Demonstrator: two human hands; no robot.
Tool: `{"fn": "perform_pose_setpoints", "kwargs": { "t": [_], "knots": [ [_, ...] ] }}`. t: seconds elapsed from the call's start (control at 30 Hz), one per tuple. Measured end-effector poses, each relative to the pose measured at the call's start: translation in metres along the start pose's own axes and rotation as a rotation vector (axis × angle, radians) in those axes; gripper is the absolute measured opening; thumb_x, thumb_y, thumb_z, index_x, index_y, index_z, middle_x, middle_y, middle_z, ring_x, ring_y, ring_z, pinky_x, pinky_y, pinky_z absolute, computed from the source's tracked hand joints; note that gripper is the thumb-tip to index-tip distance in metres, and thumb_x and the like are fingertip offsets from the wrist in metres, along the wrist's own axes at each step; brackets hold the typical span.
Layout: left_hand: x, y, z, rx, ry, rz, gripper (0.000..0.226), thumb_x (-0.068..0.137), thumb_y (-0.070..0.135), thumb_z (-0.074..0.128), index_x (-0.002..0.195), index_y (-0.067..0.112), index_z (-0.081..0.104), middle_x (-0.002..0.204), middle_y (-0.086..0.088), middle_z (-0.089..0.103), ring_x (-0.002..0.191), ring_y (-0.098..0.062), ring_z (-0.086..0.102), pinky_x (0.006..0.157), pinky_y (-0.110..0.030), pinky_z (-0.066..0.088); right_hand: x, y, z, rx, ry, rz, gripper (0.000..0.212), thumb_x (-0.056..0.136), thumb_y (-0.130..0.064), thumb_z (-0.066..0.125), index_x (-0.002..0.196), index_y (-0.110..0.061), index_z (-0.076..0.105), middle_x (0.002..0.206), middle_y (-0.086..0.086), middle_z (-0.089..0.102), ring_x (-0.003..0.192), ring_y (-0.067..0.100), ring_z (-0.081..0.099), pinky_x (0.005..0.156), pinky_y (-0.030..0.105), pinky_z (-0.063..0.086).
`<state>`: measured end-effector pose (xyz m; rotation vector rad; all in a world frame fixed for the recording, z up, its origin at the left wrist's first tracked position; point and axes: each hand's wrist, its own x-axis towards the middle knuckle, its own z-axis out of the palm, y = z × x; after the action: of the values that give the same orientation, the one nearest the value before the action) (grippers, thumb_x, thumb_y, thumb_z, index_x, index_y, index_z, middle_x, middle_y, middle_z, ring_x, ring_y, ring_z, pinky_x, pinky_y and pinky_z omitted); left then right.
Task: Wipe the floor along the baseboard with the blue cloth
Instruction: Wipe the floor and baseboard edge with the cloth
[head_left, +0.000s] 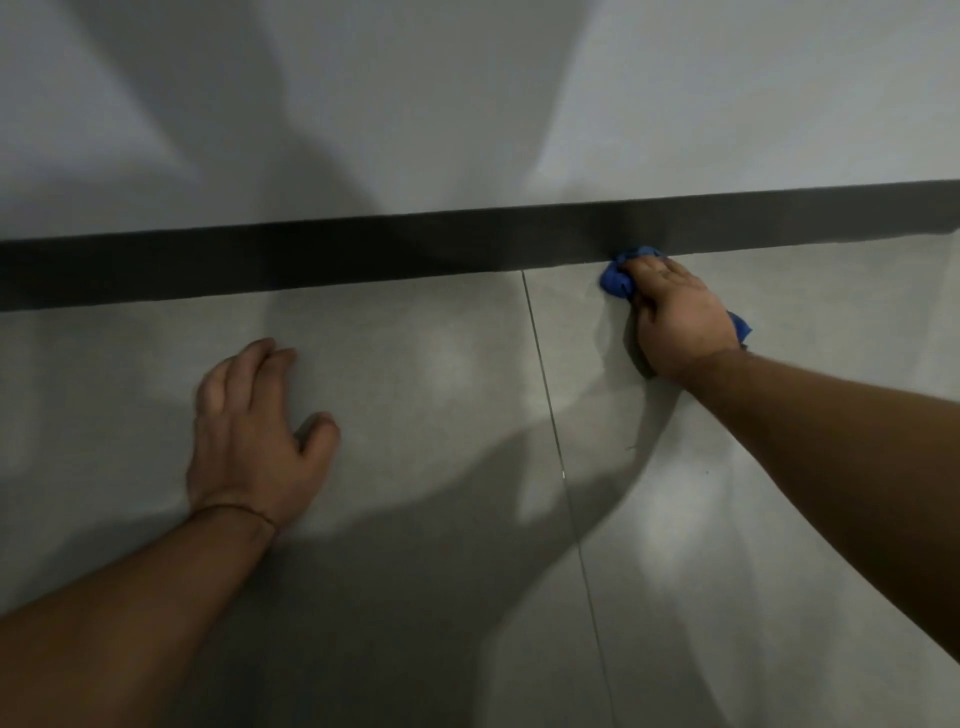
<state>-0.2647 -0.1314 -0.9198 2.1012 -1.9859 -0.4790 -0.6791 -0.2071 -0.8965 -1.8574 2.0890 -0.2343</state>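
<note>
A dark grey baseboard (363, 260) runs across the view where the pale wall meets the light grey tiled floor (441, 364). My right hand (680, 317) presses a bunched blue cloth (615, 278) onto the floor, right against the foot of the baseboard. Most of the cloth is hidden under the hand; blue shows past the fingertips and at the wrist side. My left hand (254, 436) lies flat on the floor to the left, palm down, fingers slightly spread, holding nothing, a short way in front of the baseboard.
A thin grout line (558, 441) runs from the baseboard toward me between the two hands. A plain pale wall (467, 104) rises behind the baseboard. Shadows of my arms fall across the floor tiles.
</note>
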Motion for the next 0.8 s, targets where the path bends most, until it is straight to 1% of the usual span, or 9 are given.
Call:
{"fn": "perform_pose_setpoints", "kwargs": {
  "t": [0.07,0.17,0.27,0.4,0.47,0.57,0.63,0.7,0.8],
  "knots": [
    [0.0,0.001,-0.002,0.014,-0.017,0.003,0.082,0.081,0.057,0.045,0.151,0.015,0.042,0.161,-0.011,0.036,0.145,-0.038,0.029,0.115,-0.058,0.038,0.002,-0.008,-0.006,0.008,-0.065,0.04,0.051,0.101,-0.006,0.054,0.151,-0.013,0.047,0.159,0.01,0.043,0.15,0.028,0.033,0.125,0.032,0.015],
    [-0.002,0.004,-0.006,0.005,-0.031,-0.006,0.087,0.077,0.06,0.044,0.15,0.014,0.045,0.16,-0.013,0.037,0.145,-0.04,0.03,0.117,-0.058,0.035,-0.002,-0.025,-0.014,0.063,-0.176,0.185,0.049,0.097,-0.009,0.059,0.143,0.005,0.05,0.148,0.025,0.05,0.137,0.04,0.046,0.116,0.04,0.033],
    [-0.002,0.004,-0.009,-0.027,-0.031,-0.028,0.085,0.076,0.059,0.047,0.148,0.014,0.048,0.159,-0.012,0.039,0.146,-0.038,0.03,0.12,-0.055,0.034,-0.024,-0.043,-0.008,0.149,-0.05,0.119,0.041,0.103,-0.01,0.047,0.143,-0.008,0.056,0.139,0.018,0.061,0.127,0.037,0.056,0.108,0.041,0.042],
    [0.005,0.006,-0.01,-0.048,-0.063,-0.073,0.071,0.086,0.049,0.058,0.148,0.016,0.049,0.159,-0.008,0.037,0.148,-0.033,0.027,0.124,-0.049,0.029,-0.06,-0.08,0.013,0.227,-0.092,-0.147,0.042,0.101,-0.009,0.052,0.14,-0.024,0.059,0.14,0.004,0.062,0.128,0.025,0.056,0.113,0.015,0.028],
    [0.007,0.011,-0.011,-0.067,-0.071,-0.106,0.063,0.092,0.041,0.064,0.148,0.016,0.051,0.16,-0.007,0.037,0.149,-0.032,0.027,0.125,-0.047,0.027,-0.077,-0.102,0.026,0.199,-0.194,-0.269,0.047,0.101,-0.014,0.055,0.146,-0.029,0.053,0.15,0.0,0.055,0.138,0.021,0.049,0.119,0.017,0.017],
    [0.0,0.022,-0.014,-0.051,-0.057,-0.119,0.057,0.091,0.041,0.061,0.142,0.015,0.058,0.157,-0.008,0.044,0.147,-0.032,0.035,0.125,-0.045,0.028,-0.103,-0.13,0.045,0.138,-0.328,-0.536,0.048,0.103,-0.016,0.053,0.15,-0.026,0.051,0.156,-0.002,0.049,0.146,0.015,0.04,0.113,0.003,-0.001],
    [-0.013,0.032,-0.015,-0.045,0.01,-0.118,0.049,0.091,0.033,0.063,0.135,0.014,0.063,0.151,-0.008,0.051,0.14,-0.033,0.042,0.118,-0.043,0.035,-0.12,-0.136,0.057,0.017,-0.409,-0.719,0.05,0.103,-0.023,0.053,0.152,-0.026,0.048,0.159,-0.005,0.046,0.149,0.014,0.034,0.123,0.02,0.007],
    [-0.03,0.041,-0.014,-0.08,0.055,-0.175,0.043,0.09,0.028,0.062,0.131,0.015,0.065,0.143,-0.008,0.057,0.132,-0.032,0.047,0.11,-0.042,0.041,-0.135,-0.134,0.062,-0.026,-0.417,-0.755,0.055,0.1,-0.035,0.056,0.154,-0.026,0.044,0.16,-0.007,0.044,0.151,0.014,0.031,0.126,0.042,0.012],
    [-0.047,0.057,-0.01,-0.213,0.032,-0.277,0.04,0.09,0.027,0.064,0.128,0.016,0.067,0.132,-0.011,0.063,0.121,-0.034,0.059,0.1,-0.042,0.052,-0.147,-0.118,0.059,0.171,-0.213,-0.594,0.05,0.097,-0.033,0.063,0.144,-0.017,0.058,0.147,0.004,0.059,0.139,0.024,0.05,0.121,0.045,0.029]
  ]
}}
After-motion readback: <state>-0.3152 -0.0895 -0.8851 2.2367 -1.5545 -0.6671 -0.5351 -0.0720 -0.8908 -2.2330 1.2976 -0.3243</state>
